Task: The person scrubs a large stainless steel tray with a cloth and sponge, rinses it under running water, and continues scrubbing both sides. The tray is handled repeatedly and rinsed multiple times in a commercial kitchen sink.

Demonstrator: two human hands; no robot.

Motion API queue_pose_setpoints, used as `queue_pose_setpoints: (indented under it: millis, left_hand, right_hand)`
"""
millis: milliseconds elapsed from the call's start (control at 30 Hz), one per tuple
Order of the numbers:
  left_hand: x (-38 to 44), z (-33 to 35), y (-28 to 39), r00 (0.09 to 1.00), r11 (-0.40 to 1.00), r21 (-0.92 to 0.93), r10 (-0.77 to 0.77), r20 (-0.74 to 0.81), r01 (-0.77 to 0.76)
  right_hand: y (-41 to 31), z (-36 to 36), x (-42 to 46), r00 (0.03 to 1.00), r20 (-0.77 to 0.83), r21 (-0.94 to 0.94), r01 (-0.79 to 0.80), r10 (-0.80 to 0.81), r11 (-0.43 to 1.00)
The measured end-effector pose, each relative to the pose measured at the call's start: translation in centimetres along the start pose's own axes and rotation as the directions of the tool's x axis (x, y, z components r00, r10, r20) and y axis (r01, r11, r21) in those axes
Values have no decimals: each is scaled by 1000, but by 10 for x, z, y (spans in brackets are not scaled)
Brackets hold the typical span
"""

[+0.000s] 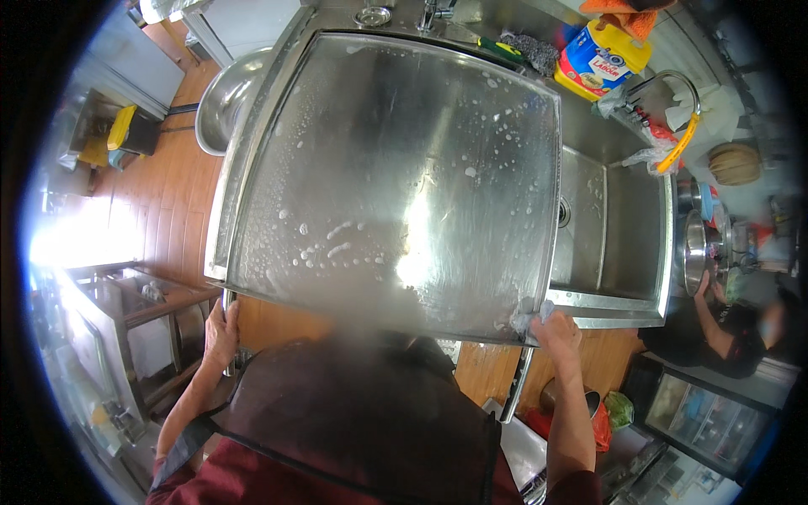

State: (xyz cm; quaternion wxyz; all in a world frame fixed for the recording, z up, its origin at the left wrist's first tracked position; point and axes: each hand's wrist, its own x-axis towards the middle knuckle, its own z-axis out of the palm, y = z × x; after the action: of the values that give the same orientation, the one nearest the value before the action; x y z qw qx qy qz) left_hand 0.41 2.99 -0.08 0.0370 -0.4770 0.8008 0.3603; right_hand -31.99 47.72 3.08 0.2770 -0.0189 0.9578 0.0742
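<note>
A large stainless steel panel [372, 158], wet and spotted with soap foam, lies before me over part of a steel sink unit. At its near left corner my left hand [221, 334] is closed around a metal tube [229, 297]. My right hand [558, 331] is at the near right corner, gripping a pale grey scrubbing cloth or pad [545, 309] against the panel's edge. Suds gather beside it. A metal bar [519, 386] slants down below that corner. Blur covers the panel's near middle edge.
Right of the panel is a sink basin [634, 233]. Behind stand a yellow detergent jug [603, 60], a steel scourer [533, 52] and a faucet [427, 16]. A steel bowl [230, 104] sits at left. Another person [726, 328] handles a bowl [695, 252] at far right.
</note>
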Motion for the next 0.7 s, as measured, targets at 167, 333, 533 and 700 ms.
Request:
queue_pose_setpoints:
  millis: [167,333,533,700]
  left_hand:
    - [-4,1,15,1000,999,-52,-5,-9,5]
    - [2,1,-5,991,992,11,128,-40,-127]
    - [-1,4,0,991,992,43,120,-59,-118]
    - [-1,-2,16,1000,999,34,-4,19,3]
  right_hand:
    - [30,18,2,993,64,-5,98,-98,995]
    - [5,-23,-4,982,158,-87,122,-107,989]
    - [-2,-22,-3,851,-187,-147,470,-491,870]
    - [-4,-6,2,716,-86,-289,648,-693,705]
